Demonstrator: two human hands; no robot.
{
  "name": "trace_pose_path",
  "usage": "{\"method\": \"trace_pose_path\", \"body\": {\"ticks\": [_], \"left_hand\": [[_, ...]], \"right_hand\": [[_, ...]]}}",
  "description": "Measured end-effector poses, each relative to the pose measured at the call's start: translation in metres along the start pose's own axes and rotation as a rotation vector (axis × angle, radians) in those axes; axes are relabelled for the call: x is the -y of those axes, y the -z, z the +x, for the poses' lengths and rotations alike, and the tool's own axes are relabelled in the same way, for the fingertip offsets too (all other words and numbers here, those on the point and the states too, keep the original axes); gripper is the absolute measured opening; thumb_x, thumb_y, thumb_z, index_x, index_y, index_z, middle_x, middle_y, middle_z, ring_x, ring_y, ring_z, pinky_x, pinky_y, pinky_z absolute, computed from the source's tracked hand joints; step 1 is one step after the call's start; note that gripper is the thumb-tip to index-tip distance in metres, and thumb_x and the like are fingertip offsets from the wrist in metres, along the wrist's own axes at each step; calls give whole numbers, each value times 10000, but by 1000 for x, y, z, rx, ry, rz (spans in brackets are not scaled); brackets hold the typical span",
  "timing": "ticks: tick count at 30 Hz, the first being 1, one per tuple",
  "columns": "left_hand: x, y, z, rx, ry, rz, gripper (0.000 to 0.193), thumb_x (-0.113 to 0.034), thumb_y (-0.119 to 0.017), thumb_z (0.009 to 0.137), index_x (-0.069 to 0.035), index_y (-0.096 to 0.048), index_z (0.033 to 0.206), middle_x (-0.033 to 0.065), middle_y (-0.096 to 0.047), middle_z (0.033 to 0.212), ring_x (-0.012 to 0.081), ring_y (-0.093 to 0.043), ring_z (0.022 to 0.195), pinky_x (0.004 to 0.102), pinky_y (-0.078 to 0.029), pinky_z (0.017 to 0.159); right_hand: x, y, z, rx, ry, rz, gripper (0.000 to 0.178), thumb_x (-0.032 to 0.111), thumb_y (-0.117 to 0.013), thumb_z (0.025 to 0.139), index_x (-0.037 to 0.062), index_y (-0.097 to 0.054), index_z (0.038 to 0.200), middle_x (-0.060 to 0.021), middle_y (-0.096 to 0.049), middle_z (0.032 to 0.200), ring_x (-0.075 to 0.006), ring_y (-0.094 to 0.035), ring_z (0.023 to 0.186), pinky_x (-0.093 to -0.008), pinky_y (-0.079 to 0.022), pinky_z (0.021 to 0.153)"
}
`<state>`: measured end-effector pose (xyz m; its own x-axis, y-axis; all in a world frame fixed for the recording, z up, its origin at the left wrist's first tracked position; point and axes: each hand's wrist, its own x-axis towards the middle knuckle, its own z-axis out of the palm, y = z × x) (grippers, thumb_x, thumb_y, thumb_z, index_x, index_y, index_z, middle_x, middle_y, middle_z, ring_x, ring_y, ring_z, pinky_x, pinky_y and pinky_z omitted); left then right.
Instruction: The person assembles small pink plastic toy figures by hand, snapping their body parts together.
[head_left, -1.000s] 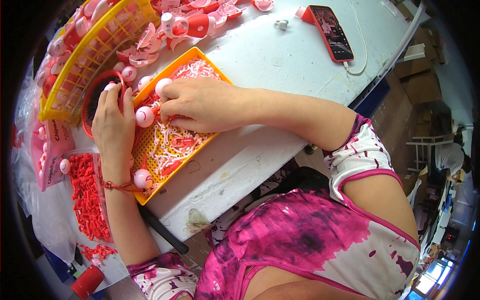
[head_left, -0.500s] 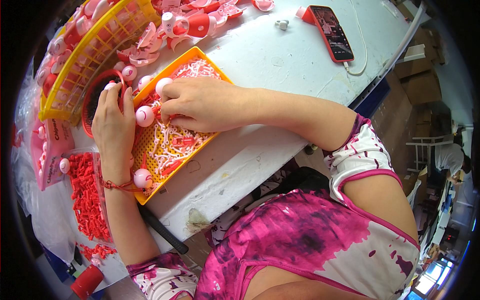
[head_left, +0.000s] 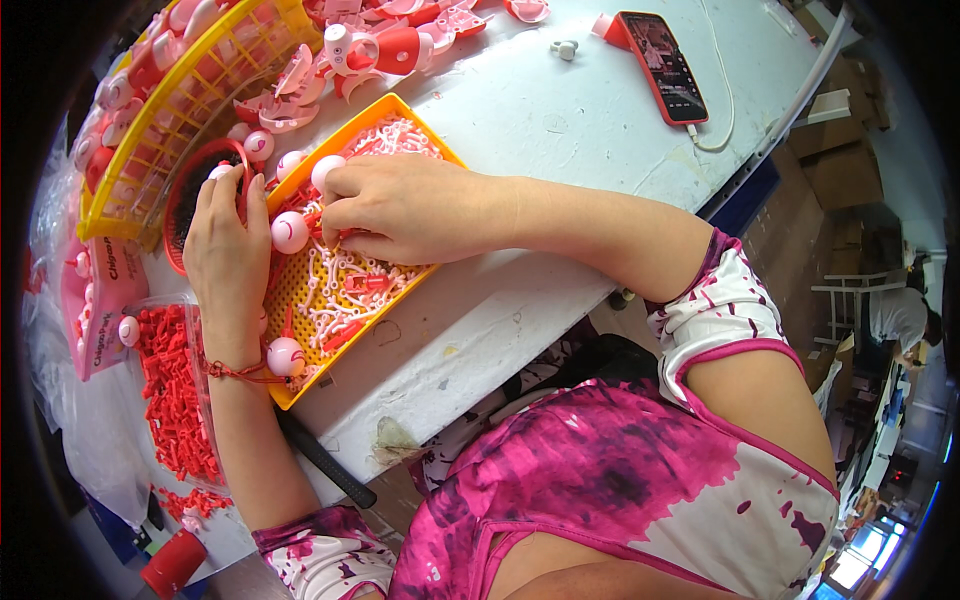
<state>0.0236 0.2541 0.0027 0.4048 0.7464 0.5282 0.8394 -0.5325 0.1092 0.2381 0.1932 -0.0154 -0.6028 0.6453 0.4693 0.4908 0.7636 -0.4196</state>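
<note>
While my right hand point(head_left: 385, 205) bends over the yellow tray point(head_left: 287, 292), its fingers curl down among the small parts; fingertips hidden, so I cannot tell whether they pinch anything. One pale pink ball point(head_left: 326, 171) sits right against the knuckles. A second, the marked ball point(head_left: 290, 232), lies between my two hands.

Left hand point(head_left: 228, 235): loosely bent, thumb apart from the other fingers, at the tray's left side and over the edge of a red bowl point(head_left: 235, 148). Grasp there unclear to me; the palm faces away. Red cord bracelet point(head_left: 240, 371) at that wrist, a third ball point(head_left: 285, 357) just beside it.

Inside the tray: pink link pieces point(head_left: 330, 290) heaped, a few red ones mixed in. Left of my forearm, red pieces point(head_left: 178, 395) crowd a clear container point(head_left: 204, 390). Beyond the bowl, a yellow basket point(head_left: 97, 215) full of pink and red shells.

Far side of the white worktop point(head_left: 560, 130): red-cased phone point(head_left: 662, 68), screen lit, white cable point(head_left: 728, 125) plugged in.
</note>
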Motion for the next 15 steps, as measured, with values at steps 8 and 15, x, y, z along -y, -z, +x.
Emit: {"method": "trace_pose_path", "body": {"ticks": [8,15], "left_hand": [[-1,1,0,0,-4,8,278,-243,-571,943,-30,-628,1112,139,-642,1084,330,-658,909,406,-526,752],[0,0,1,-3,-5,-10,266,-241,-572,941,-33,-629,1097,136,-644,1068,330,-657,899,409,-525,744]], "right_hand": [[0,-1,0,0,1,-4,116,137,-657,832,53,-634,909,-106,-532,959,-274,-573,939,-389,-472,823],[-1,0,0,3,2,-10,127,137,-663,825,59,-636,922,-105,-536,965,-276,-572,944,-390,-473,829]]}}
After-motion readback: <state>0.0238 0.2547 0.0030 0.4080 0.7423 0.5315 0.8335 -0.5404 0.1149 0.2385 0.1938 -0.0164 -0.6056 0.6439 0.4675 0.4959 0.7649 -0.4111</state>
